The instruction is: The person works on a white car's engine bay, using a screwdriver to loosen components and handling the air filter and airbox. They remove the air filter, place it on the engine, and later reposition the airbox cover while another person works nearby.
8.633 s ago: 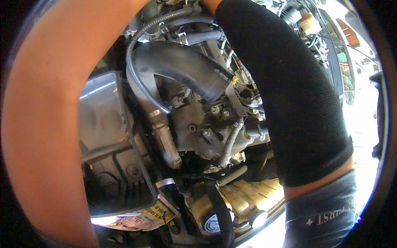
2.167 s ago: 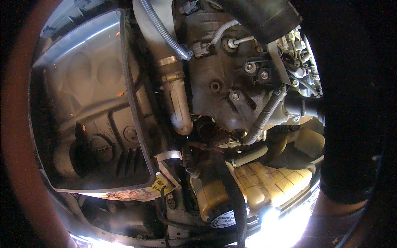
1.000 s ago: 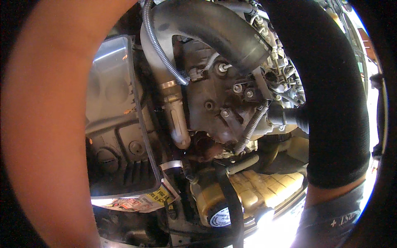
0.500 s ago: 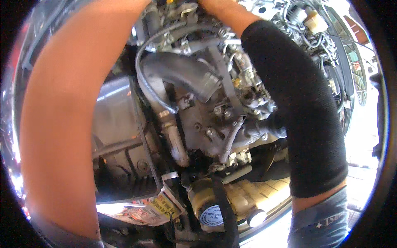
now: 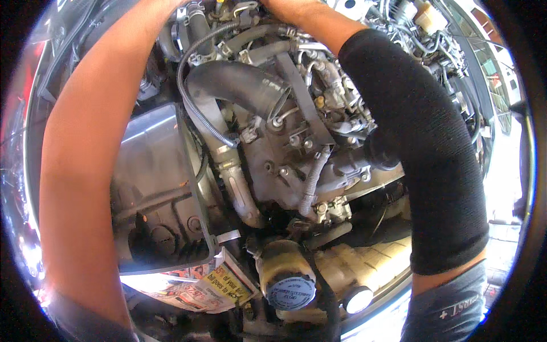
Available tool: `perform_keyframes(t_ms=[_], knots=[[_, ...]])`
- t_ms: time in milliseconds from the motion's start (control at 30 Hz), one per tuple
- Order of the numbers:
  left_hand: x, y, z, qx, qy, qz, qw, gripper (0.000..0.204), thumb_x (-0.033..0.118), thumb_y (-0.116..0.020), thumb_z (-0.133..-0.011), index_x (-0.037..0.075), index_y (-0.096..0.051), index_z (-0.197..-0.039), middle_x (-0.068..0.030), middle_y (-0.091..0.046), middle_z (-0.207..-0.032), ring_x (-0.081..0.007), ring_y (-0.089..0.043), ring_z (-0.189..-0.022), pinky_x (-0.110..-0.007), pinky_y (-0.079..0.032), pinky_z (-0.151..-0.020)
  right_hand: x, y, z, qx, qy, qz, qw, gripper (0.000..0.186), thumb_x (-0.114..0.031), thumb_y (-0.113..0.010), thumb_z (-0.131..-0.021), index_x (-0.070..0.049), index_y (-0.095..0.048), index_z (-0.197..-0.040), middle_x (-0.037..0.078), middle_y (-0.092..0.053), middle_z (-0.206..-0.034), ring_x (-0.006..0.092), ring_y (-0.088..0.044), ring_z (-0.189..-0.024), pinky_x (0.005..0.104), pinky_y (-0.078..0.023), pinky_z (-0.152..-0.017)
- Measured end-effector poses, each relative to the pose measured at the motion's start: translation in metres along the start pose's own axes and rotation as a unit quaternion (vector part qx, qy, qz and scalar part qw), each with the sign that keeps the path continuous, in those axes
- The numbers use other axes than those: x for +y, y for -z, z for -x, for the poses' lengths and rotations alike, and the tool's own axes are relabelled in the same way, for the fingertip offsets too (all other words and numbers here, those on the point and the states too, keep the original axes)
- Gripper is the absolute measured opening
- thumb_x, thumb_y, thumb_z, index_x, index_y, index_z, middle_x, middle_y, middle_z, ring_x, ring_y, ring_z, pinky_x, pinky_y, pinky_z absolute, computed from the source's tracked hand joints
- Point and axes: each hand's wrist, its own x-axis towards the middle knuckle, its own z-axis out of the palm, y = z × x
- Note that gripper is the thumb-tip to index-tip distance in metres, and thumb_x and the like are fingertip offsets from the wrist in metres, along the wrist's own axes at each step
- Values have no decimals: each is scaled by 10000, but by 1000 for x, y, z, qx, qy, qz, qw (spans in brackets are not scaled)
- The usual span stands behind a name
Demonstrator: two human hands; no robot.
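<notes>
My bare left arm (image 5: 85, 171) reaches up along the left side over an engine bay, and its hand is cut off by the top edge. My right arm, in a black sleeve (image 5: 427, 154), reaches up from the lower right. Only the back part of my right hand (image 5: 285, 8) shows at the top edge; its fingers are hidden. Below the hands lies a wide black intake hose (image 5: 239, 85) with an open end. A thin corrugated tube (image 5: 183, 85) curves around it. Near the right hand run smaller rubber hoses (image 5: 268, 52).
An open black plastic box (image 5: 154, 154) stands at the left, with printed paper (image 5: 222, 285) below it. A fluid reservoir with a blue-labelled cap (image 5: 292, 292) and a yellowed tank with a white cap (image 5: 358, 299) sit at the front. A metal pipe (image 5: 240, 194) runs between.
The whole view has shifted slightly, so the engine parts appear a little lower and further left at the top. Both arms still reach to the top edge, with the left forearm further left.
</notes>
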Motion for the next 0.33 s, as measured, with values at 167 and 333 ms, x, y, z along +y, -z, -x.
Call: perform_keyframes(t_ms=[167, 333], knots=[[0, 6, 6, 2, -12, -29, 999, 253, 243, -754, -862, 59, -828, -1019, -113, -799, -1001, -201, -733, -934, -371, -588, -876, -13, 5, 2, 2, -25, 16, 1000, 281, -126, -537, -1004, -49, -742, -1181, 311, -711, -1225, 452, -719, -1133, 553, -580, -985], [31, -4, 20, 17, 130, -38, 991, 419, 319, -804, -844, 71, -805, -1182, -158, -790, -1034, -222, -715, -965, -379, -574, -904, -15, 13, 4, -28, -48, -1, 998, 315, -146, -543, -1012, -75, -728, -1257, 328, -621, -1401, 461, -665, -1255, 528, -548, -1059]])
